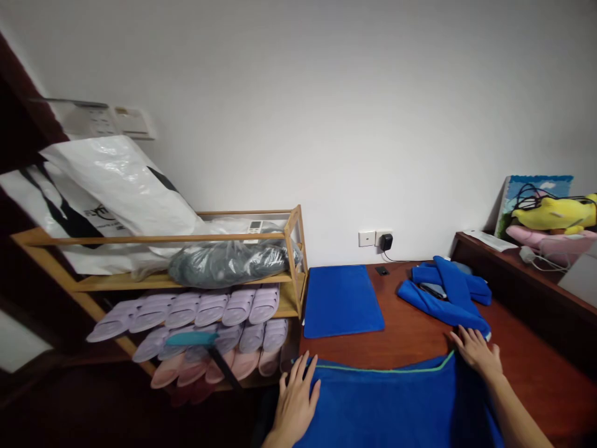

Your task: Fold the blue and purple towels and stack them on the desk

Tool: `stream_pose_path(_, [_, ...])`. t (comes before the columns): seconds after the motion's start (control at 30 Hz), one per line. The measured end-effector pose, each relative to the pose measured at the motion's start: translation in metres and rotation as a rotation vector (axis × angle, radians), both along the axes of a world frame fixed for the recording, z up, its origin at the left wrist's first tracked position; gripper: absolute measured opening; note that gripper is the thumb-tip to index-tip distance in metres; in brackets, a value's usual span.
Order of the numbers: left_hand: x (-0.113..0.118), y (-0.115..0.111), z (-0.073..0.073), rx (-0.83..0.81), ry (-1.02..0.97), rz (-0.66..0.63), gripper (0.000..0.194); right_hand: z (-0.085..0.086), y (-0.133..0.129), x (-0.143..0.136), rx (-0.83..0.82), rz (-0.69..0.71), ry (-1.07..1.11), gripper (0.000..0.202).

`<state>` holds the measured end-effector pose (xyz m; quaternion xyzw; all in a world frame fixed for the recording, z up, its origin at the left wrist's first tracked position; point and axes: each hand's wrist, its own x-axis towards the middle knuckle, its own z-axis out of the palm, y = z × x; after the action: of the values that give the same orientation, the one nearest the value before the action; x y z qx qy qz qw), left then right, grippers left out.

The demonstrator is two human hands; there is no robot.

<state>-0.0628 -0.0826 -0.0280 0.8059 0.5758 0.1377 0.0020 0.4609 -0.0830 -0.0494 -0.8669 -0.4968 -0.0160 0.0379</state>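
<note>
A blue cloth [382, 404] with a green line along its far edge lies spread on the near part of the brown desk [345, 353]. My left hand [298, 395] rests on its far left corner, fingers stretched and apart. At the far right corner is my right hand [476, 351], palm down with fingers spread, its fingertips beside the end of a loose blue strip. Beyond the cloth sits a flat, folded blue cloth [342, 302]. Further right, a loose heap of blue fabric [450, 289] is piled, with a dark object partly tucked in it.
To the left stands a wooden rack [293, 274] with rows of slippers [200, 308] and plastic bags [233, 264]. A black plug [385, 242] sits in the wall socket. The raised shelf [513, 264] on the right carries a yellow plush toy [555, 214] and cables.
</note>
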Motion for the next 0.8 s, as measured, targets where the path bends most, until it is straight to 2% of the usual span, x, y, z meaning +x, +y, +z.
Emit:
stream_pose_path(0.1, [0.0, 0.0, -0.002, 0.004, -0.012, 0.002, 0.049, 0.006, -0.004, -0.002, 0.06, -0.002, -0.075, 0.057])
stream_pose_path(0.2, [-0.001, 0.002, -0.001, -0.022, -0.057, -0.024, 0.048, 0.004, -0.025, -0.011, 0.146, 0.184, -0.141, 0.05])
stream_pose_path(0.27, [-0.005, 0.007, 0.002, -0.049, -0.1, -0.041, 0.045, 0.0, -0.043, -0.013, 0.155, 0.334, -0.137, 0.054])
stream_pose_path(0.33, [-0.011, 0.015, 0.006, -0.058, -0.139, -0.069, 0.041, -0.003, -0.058, -0.01, 0.104, 0.417, -0.094, 0.061])
stream_pose_path(0.4, [-0.019, 0.024, 0.01, -0.038, -0.165, -0.105, 0.037, -0.003, -0.065, -0.003, 0.051, 0.394, -0.073, 0.059])
stream_pose_path(0.5, [-0.03, 0.034, 0.015, -0.02, -0.239, -0.133, 0.032, 0.004, -0.06, 0.007, 0.015, 0.244, -0.081, 0.047])
stream_pose_path(0.57, [-0.034, 0.041, 0.019, -0.087, -0.4, -0.122, 0.026, 0.01, -0.051, 0.012, 0.016, 0.162, -0.065, 0.038])
stream_pose_path(0.7, [-0.037, 0.06, 0.025, -0.259, -0.718, -0.089, 0.013, 0.02, -0.034, 0.022, 0.029, 0.107, 0.075, 0.019])
stream_pose_path(0.8, [-0.044, 0.078, 0.029, -0.351, -0.827, -0.08, 0.021, 0.032, -0.027, 0.033, 0.047, 0.063, 0.252, 0.013])
